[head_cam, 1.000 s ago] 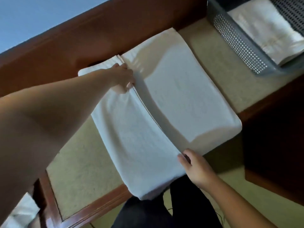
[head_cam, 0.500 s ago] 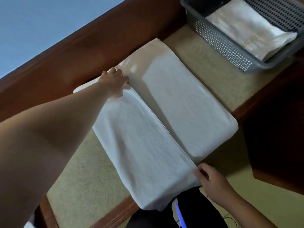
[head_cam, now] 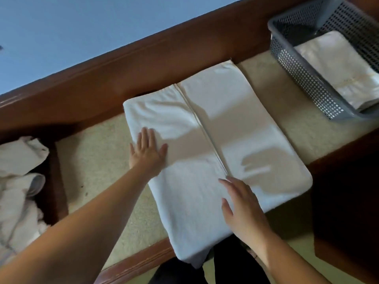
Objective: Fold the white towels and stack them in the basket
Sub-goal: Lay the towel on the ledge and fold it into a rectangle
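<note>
A white towel (head_cam: 242,128) lies flat on the beige table top, both sides folded in so their edges meet along a centre seam. My left hand (head_cam: 146,152) rests flat, fingers straight, on the towel's left panel near its outer edge. My right hand (head_cam: 242,206) lies flat with spread fingers on the near end, just beside the seam. A grey perforated basket (head_cam: 303,78) stands at the far right with a folded white towel (head_cam: 340,68) inside it.
A heap of unfolded white towels (head_cam: 18,181) lies at the far left past a wooden divider. A brown wooden ledge (head_cam: 143,64) runs along the back of the table top (head_cam: 98,160). A dark wooden block (head_cam: 346,201) sits at the right.
Both hands have let go of the seam edges. My left hand has slid from the far end of the seam down to the left panel; my right hand has flattened on the near end.
</note>
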